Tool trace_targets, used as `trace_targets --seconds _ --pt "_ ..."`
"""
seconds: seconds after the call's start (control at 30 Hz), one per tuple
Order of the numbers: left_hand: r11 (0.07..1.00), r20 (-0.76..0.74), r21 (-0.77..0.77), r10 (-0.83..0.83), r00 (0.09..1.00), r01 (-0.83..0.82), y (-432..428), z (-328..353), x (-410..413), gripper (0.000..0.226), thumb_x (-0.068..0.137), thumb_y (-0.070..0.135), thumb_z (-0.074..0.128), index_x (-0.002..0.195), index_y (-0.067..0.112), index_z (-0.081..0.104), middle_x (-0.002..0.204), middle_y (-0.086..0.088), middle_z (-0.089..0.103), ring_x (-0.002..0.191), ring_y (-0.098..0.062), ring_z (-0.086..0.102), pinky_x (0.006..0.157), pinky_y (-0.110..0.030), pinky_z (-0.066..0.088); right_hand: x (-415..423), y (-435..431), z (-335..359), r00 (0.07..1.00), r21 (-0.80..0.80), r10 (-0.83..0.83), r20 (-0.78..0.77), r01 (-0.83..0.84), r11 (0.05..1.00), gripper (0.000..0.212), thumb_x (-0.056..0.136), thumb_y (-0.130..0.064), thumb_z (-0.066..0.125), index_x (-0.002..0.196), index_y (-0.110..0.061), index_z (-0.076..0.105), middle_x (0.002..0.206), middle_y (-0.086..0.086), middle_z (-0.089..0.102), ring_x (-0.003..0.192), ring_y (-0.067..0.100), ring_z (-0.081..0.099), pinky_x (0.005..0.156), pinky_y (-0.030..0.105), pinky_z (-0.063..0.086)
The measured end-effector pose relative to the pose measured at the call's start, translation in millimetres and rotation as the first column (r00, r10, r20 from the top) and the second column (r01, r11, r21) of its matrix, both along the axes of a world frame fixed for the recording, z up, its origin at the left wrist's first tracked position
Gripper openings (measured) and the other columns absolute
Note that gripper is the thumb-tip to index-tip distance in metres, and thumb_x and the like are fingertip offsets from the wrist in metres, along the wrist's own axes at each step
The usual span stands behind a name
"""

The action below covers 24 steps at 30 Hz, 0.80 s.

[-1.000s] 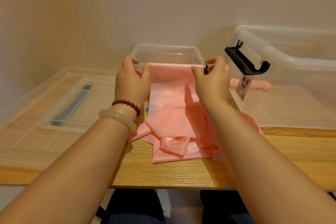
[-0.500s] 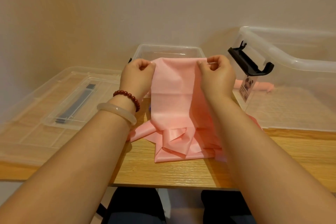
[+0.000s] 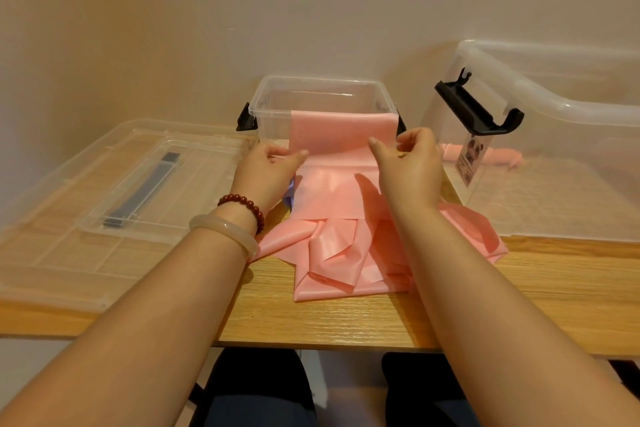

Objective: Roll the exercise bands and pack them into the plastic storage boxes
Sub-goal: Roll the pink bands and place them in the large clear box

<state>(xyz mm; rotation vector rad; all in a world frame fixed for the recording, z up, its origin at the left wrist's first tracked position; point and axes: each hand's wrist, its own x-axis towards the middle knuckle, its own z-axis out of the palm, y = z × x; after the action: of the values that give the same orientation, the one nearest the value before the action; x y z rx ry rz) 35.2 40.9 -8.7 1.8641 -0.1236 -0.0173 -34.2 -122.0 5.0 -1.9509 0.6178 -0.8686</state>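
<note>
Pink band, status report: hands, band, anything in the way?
Left hand, right hand both pinch pink band. Far end up against small clear box front, rest bunched on table. Nothing in the way.

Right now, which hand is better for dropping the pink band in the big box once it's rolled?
Probably the right. The right hand is next to the large clear storage box, which stands open on that side. The left hand holds the pink exercise band at its left edge, farther away.

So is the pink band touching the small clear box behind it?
Touching. The head view shows the pink band lying flat up the front wall of the small clear box, reaching its rim.
</note>
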Motion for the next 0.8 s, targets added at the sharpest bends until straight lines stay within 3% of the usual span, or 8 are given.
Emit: trace_targets --seconds 0.1,0.23,0.3,0.37,0.43,0.57,0.67,0.8 --pt "0.987 -0.062 0.112 -0.111 0.992 0.118 3.5 -7.3 -1.4 0.018 0.087 0.033 0.069 0.097 0.02 0.062 0.099 0.005 0.064 0.086 -0.012 0.062 0.079 -0.03 0.053 -8.2 -0.5 -10.6 0.988 -0.058 0.079 -0.13 -0.087 0.995 0.031 0.085 -0.039 0.071 0.099 -0.022 0.049 0.104 -0.003 0.057 0.093 0.014 0.052 0.072 0.027 0.036" --pt "0.996 0.013 0.08 -0.044 0.999 0.043 4.0 -13.3 -4.8 0.006 0.088 0.023 0.066 0.087 0.018 0.065 0.079 0.003 0.063 0.071 -0.011 0.058 0.078 -0.032 0.053 -11.1 -1.4 -20.2 0.98 -0.167 0.12 -0.158 -0.146 0.975 0.016 0.087 -0.03 0.07 0.091 -0.024 0.055 0.108 -0.005 0.052 0.097 0.01 0.048 0.074 0.024 0.033" --pt "1.0 0.117 0.025 0.013 0.993 -0.016 3.9 -16.5 -7.1 0.006 0.087 0.022 0.067 0.088 0.019 0.062 0.08 0.006 0.06 0.071 -0.007 0.056 0.075 -0.028 0.051 -11.0 -1.6 -23.8 0.98 -0.178 0.119 -0.161 -0.147 0.973 0.013 0.088 -0.028 0.069 0.084 -0.021 0.058 0.106 -0.004 0.052 0.096 0.01 0.046 0.071 0.021 0.028" --pt "0.999 0.348 0.033 -0.005 0.938 -0.007 4.6 -18.3 -11.1 0.009 0.085 0.019 0.07 0.085 0.021 0.06 0.085 0.01 0.057 0.074 0.0 0.053 0.072 -0.017 0.045 -11.0 -1.9 -27.8 0.983 -0.183 0.115 -0.146 -0.141 0.973 0.014 0.089 -0.026 0.068 0.079 -0.018 0.059 0.103 -0.003 0.052 0.093 0.009 0.044 0.063 0.014 0.028" --pt "0.98 0.502 0.154 -0.19 0.844 0.129 4.5 -20.2 -16.7 0.011 0.083 0.018 0.073 0.081 0.024 0.063 0.087 0.012 0.057 0.078 0.001 0.052 0.071 -0.011 0.043 -11.7 -1.5 -31.6 0.983 -0.174 0.12 -0.137 -0.143 0.974 0.015 0.088 -0.024 0.068 0.079 -0.015 0.06 0.102 -0.002 0.052 0.088 0.006 0.042 0.065 0.0 0.029" --pt "0.859 0.435 0.364 -0.499 0.75 0.361 3.1 -25.1 -25.9 0.01 0.074 0.026 0.081 0.079 0.026 0.073 0.087 0.012 0.063 0.089 -0.003 0.056 0.079 -0.017 0.045 -11.6 -1.8 -35.3 0.981 -0.161 0.133 -0.142 -0.156 0.974 0.015 0.088 -0.023 0.069 0.078 -0.015 0.061 0.101 -0.002 0.051 0.083 0.005 0.041 0.067 -0.005 0.027" --pt "0.811 0.388 0.425 -0.565 0.728 0.403 5.7 -26.9 -25.6 0.015 0.072 0.03 0.082 0.085 0.027 0.075 0.089 0.016 0.061 0.093 0.0 0.052 0.081 -0.016 0.041 -13.3 -2.9 -36.9 0.979 -0.193 0.154 -0.137 -0.179 0.965 0.014 0.087 -0.024 0.07 0.077 -0.018 0.062 0.099 -0.006 0.05 0.095 0.009 0.045 0.07 0.004 0.029" --pt "0.796 0.411 0.481 -0.574 0.708 0.367 9.6 -28.4 -22.7 0.011 0.076 0.024 0.08 0.086 0.025 0.076 0.089 0.014 0.062 0.093 -0.003 0.053 0.079 -0.018 0.043 -20.6 -3.1 -32.6 0.973 -0.383 0.192 -0.131 -0.228 0.895 0.014 0.082 -0.037 0.074 0.075 -0.024 0.07 0.098 -0.012 0.051 0.107 0.017 0.046 0.095 0.038 0.037"
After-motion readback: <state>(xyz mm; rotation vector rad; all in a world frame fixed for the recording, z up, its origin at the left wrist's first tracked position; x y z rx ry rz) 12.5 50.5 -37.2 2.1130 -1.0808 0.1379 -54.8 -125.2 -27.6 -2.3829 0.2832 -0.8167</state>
